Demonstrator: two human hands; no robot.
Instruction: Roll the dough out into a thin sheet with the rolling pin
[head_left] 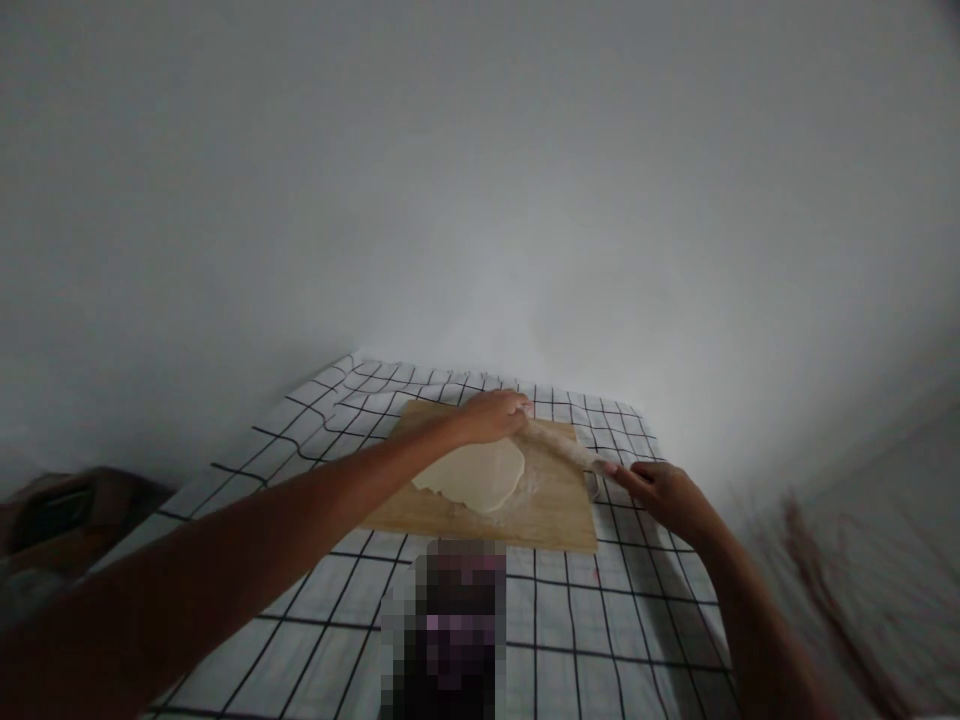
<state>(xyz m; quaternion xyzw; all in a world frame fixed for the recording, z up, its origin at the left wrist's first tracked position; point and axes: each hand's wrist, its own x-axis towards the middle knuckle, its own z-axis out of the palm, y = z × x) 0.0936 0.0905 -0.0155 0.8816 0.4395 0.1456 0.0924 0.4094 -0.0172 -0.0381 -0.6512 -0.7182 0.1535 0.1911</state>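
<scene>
A pale, flattened sheet of dough (480,478) with an uneven edge lies on a wooden board (555,530), partly hidden behind my left forearm. Over the board's right side a floury rolling pin (559,444) runs at a slant. My left hand (495,413) is closed around its far end, near the back of the board. Its near right end sits in the fingers of my right hand (670,492), just past the board's right edge. White flour dusts the wood beside the dough.
A white cloth with black grid lines (570,625) covers the table, which meets a pale wall (480,200) at the back. Thin reddish dry twigs (810,560) stand at the right. A brown box-like object (82,510) is low on the left. A pixelated patch hides the front middle.
</scene>
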